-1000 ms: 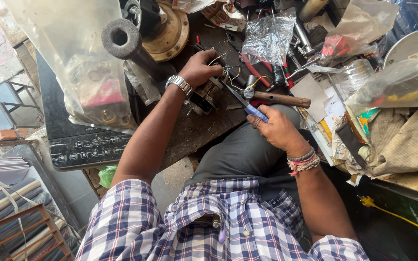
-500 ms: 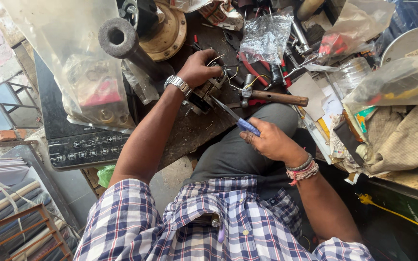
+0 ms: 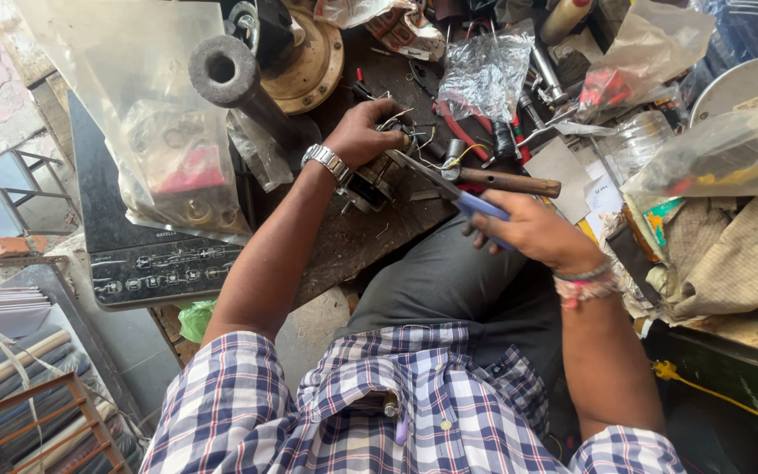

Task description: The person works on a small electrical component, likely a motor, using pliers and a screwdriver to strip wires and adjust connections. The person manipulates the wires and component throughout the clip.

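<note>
The left hand (image 3: 363,133) held a small motor (image 3: 377,178) on the desk (image 3: 344,250); the right hand (image 3: 532,233) gripped blue-handled pliers (image 3: 449,187), maybe touching its wires.

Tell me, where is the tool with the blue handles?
In the head view, the blue-handled pliers are right of centre, gripped in the right hand. Their tips point at the small wired part under the left hand.

A small motor part (image 3: 377,178), dark metal with thin loose wires sprouting from its top, sits on the worn dark benchtop. Blue-handled pliers (image 3: 458,195) lie slanted, the slim metal nose reaching into the wires, the handles angled down to the right.
</note>
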